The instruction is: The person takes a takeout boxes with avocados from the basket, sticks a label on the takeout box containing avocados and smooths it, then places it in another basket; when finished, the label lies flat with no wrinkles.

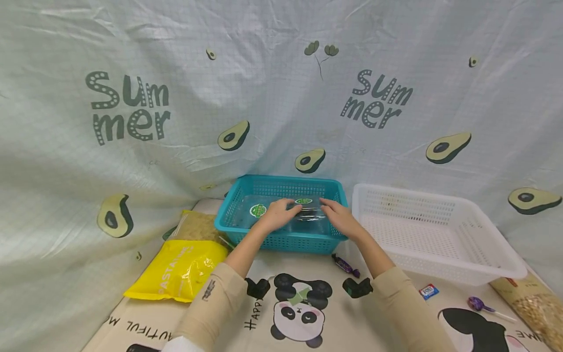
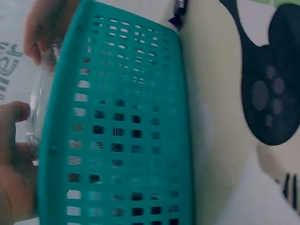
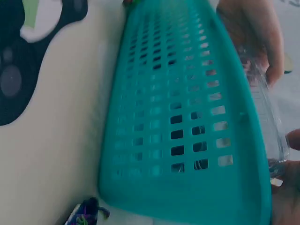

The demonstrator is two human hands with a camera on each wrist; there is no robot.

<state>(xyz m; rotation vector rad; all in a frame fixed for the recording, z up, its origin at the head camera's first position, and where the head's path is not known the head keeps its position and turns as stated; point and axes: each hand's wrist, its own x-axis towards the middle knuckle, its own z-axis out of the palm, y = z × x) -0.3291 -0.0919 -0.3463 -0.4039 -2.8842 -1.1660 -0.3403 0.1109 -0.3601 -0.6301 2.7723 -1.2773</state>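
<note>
A teal plastic basket (image 1: 281, 239) stands against the back curtain, holding clear plastic boxes with round green stickers. My left hand (image 1: 278, 215) and right hand (image 1: 342, 218) reach into it from the front. Between them they grip the two ends of one clear plastic box (image 1: 310, 211), in the basket's right half. Another clear box (image 1: 247, 209) lies to the left of my left hand. In the left wrist view the held box (image 2: 40, 105) shows above the basket rim. The right wrist view also shows it, with my thumb and fingers at its edge. Its contents are unclear.
Right of the teal basket is a white basket (image 1: 440, 266). A yellow pasta bag (image 1: 184, 269) lies at left. In front are a purple wrapped candy (image 1: 345, 265), a small red-and-blue packet (image 1: 428, 291) and a purple lollipop (image 1: 477, 303). A bag of grains (image 1: 538, 305) lies far right.
</note>
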